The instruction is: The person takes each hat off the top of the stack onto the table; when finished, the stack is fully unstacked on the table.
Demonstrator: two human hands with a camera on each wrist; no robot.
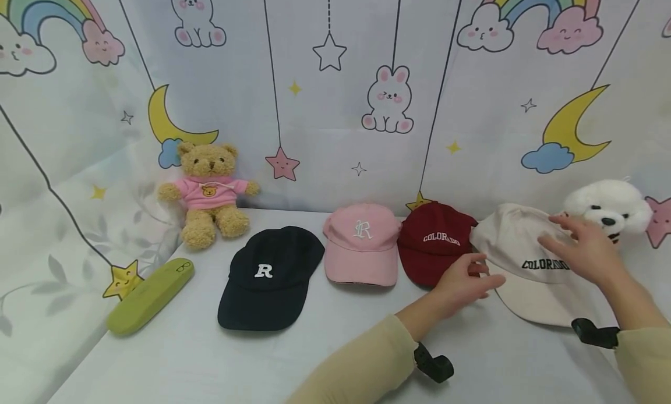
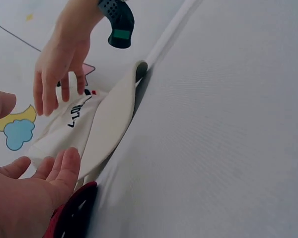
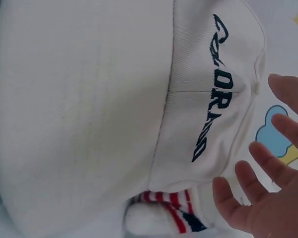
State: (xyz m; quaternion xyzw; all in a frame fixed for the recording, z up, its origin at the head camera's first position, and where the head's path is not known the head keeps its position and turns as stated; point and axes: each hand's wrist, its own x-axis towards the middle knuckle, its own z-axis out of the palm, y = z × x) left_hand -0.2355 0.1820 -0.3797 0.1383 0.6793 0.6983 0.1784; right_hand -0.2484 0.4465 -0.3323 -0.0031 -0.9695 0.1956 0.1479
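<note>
A cream baseball cap point(image 1: 516, 241) with dark COLORADO lettering sits at the right of the row, brim toward me. My left hand point(image 1: 466, 283) is at its left side near the brim, fingers loosely spread and holding nothing. Over the cap's right part reaches my right hand point(image 1: 587, 250), fingers apart, covering the end of the lettering. In the right wrist view the fingers point(image 3: 260, 153) of that hand hover beside the crown. Just left of the cream cap is a dark red cap point(image 1: 432, 235), partly hidden behind my left hand.
Left of the red cap lie a pink cap point(image 1: 362, 247) and a black cap point(image 1: 267, 287). A teddy bear point(image 1: 209, 188) and a green glasses case point(image 1: 149, 296) are farther left. A white plush dog point(image 1: 603, 203) sits behind the cream cap, against the patterned backdrop point(image 1: 335, 113).
</note>
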